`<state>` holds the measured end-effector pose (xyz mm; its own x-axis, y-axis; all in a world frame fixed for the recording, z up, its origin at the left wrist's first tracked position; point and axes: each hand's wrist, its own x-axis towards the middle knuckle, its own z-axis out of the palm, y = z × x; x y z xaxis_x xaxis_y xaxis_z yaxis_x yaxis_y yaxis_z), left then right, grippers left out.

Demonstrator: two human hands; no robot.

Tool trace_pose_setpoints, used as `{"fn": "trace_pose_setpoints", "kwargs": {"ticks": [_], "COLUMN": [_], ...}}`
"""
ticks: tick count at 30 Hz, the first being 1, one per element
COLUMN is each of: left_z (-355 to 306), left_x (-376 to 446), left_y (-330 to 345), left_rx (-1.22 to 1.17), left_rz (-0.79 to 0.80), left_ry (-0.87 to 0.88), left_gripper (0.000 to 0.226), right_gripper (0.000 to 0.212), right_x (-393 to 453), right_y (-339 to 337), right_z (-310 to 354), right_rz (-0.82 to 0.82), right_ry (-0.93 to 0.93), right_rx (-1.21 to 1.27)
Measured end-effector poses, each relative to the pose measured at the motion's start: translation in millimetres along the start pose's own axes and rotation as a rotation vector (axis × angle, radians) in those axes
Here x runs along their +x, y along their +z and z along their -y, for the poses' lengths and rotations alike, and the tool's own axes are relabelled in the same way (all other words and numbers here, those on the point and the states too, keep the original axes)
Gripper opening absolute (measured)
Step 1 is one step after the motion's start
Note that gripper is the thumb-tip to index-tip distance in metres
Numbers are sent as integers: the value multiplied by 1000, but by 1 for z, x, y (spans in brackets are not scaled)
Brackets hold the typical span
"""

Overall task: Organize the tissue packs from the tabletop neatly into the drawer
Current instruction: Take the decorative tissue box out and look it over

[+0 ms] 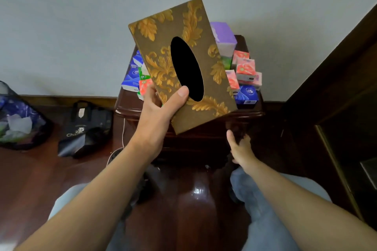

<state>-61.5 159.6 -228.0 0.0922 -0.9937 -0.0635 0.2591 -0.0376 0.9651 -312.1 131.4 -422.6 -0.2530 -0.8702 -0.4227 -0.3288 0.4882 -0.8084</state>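
Observation:
My left hand [161, 106] grips the near corner of a brown tissue box cover [159, 32] with gold leaf pattern and a dark oval slot, held tilted in the air above the nightstand. Behind it, several small tissue packs lie on the dark wooden nightstand [126, 106]: blue ones [130, 80] at the left, red ones [245, 67] and a blue one [247, 92] at the right, a purple pack [223, 32] at the back. My right hand [240, 146] reaches at the dark drawer front [195, 138] below the tabletop, fingers curled toward it; the contact is hard to make out.
A dark shopping bag [85, 130] and a mesh bin [16, 120] with a bag inside stand on the wooden floor at the left. A white cable [122, 134] hangs beside the nightstand. Dark furniture [336, 87] rises at the right. My knees are below.

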Motion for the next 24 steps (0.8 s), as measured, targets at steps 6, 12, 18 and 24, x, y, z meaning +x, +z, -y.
{"fn": "trace_pose_setpoints", "kwargs": {"ticks": [6, 12, 18, 24], "left_z": [3, 3, 5, -1], "left_x": [2, -1, -6, -15], "left_y": [-1, -3, -3, -9], "left_rx": [-10, 0, 20, 44], "left_rz": [3, 7, 15, 12], "left_ry": [-44, -71, -81, -59], "left_gripper": [80, 84, 81, 83], "right_gripper": [61, 56, 54, 68], "right_x": [14, 18, 23, 15], "right_y": [-7, -14, -32, -42], "right_z": [-22, -31, -34, -35], "right_rz": [-83, -94, -26, -24], "right_ry": [-91, -149, -184, -210], "right_rx": [-171, -347, -476, -618]}}
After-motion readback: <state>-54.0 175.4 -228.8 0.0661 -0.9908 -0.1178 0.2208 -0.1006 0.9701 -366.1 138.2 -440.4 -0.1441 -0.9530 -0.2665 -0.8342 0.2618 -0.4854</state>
